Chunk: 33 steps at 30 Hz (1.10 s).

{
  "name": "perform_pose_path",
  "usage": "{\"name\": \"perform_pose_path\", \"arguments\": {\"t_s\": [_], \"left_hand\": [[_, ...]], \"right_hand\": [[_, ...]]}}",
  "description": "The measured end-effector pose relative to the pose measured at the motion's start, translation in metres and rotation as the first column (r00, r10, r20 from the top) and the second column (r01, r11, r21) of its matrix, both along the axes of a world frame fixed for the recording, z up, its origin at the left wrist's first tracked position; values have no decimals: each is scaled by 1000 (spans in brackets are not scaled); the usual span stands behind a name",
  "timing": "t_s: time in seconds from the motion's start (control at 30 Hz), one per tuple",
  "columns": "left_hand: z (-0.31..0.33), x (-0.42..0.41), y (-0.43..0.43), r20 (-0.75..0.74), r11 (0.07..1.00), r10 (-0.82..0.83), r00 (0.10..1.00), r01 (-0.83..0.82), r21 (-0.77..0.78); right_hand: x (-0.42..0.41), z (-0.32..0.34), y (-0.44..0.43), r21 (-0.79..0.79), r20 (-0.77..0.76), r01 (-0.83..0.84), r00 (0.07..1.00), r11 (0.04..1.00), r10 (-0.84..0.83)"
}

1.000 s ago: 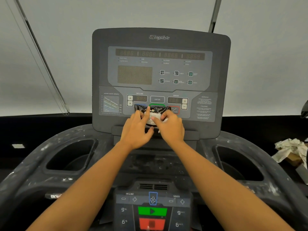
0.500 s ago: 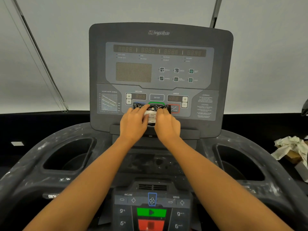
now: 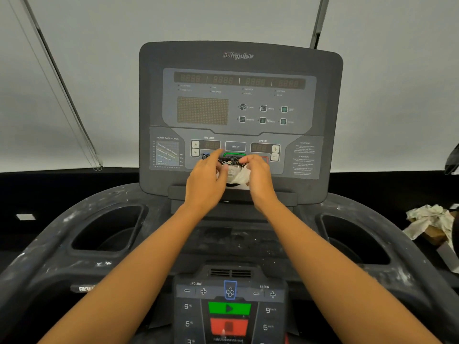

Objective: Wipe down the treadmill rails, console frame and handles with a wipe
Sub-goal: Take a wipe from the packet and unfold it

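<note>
A black wipe packet [image 3: 231, 162] leans against the lower buttons of the grey treadmill console [image 3: 241, 55], on its ledge. My left hand [image 3: 206, 180] holds the packet's left end, thumb on its front and index finger stretched upward. My right hand [image 3: 258, 177] pinches a crumpled white wipe [image 3: 242, 176] that sticks out of the packet's right side. The console frame [image 3: 62, 232] around the cup holders is dark and streaked with white dust. Much of the packet is hidden behind my fingers.
Deep cup holders [image 3: 109, 229] sit left and right of the centre. A lower control panel [image 3: 229, 309] with green and red buttons lies near me. A crumpled rag on a box [image 3: 432, 219] rests at the right edge. A white wall stands behind.
My hands have drawn slightly apart on the packet. A white wipe now shows between them, pulled out toward the right hand. The view has tilted a little lower.
</note>
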State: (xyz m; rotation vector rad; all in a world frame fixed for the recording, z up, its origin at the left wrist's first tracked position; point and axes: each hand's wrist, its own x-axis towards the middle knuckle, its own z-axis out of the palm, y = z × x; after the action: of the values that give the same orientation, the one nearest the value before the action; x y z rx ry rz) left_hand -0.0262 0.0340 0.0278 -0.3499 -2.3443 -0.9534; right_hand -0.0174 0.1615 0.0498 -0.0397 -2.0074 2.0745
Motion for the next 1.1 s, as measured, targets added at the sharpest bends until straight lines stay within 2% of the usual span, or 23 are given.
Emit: {"name": "perform_pose_path", "arguments": {"t_s": [0.07, 0.13, 0.2, 0.37, 0.47, 0.57, 0.63, 0.73, 0.77, 0.8, 0.87, 0.93, 1.03, 1.1], "left_hand": [[10, 8, 6, 0, 985, -105, 994, 104, 136], [23, 16, 13, 60, 924, -271, 961, 242, 296], [36, 21, 15, 96, 861, -361, 928, 292, 417], [55, 22, 2, 126, 859, -263, 956, 173, 481], [65, 26, -4, 120, 821, -237, 964, 133, 555], [72, 32, -6, 115, 768, -281, 953, 151, 623], [76, 37, -1, 152, 679, -349, 925, 138, 721], [87, 45, 3, 165, 430, -465, 870, 59, 901], [89, 44, 1, 155, 387, -460, 874, 40, 921], [91, 43, -2, 148, 414, -430, 890, 49, 909], [91, 47, -7, 132, 550, -381, 915, 109, 828], [92, 58, -5, 108, 633, -399, 911, 188, 751], [94, 78, 5, 78, 689, -450, 890, 289, 665], [93, 88, 11, 82, 694, -425, 902, 266, 668]], "right_hand": [[5, 6, -4, -36, -42, -13, 999, 999, 12], [8, 11, -10, -32, -107, -17, 994, 999, 13], [13, 18, -13, -55, -163, 8, 986, 998, -17], [22, 30, -10, -108, -195, 110, 972, 988, -129], [29, 36, -8, -123, -189, 132, 970, 984, -154], [39, 37, -8, -86, -228, 147, 960, 985, -163], [46, 37, -12, -51, -250, 163, 953, 985, -170], [55, 36, -11, -87, -248, 224, 939, 971, -239], [59, 34, -8, -107, -231, 247, 936, 963, -266], [63, 32, -4, -113, -219, 264, 934, 958, -284], [73, 30, 0, -92, -199, 262, 940, 961, -276], [82, 34, -1, -142, -139, 146, 976, 979, -166], [94, 44, -8, -257, -74, -141, 989, 956, 126], [102, 48, -10, -255, -88, -227, 973, 940, 212]]}}
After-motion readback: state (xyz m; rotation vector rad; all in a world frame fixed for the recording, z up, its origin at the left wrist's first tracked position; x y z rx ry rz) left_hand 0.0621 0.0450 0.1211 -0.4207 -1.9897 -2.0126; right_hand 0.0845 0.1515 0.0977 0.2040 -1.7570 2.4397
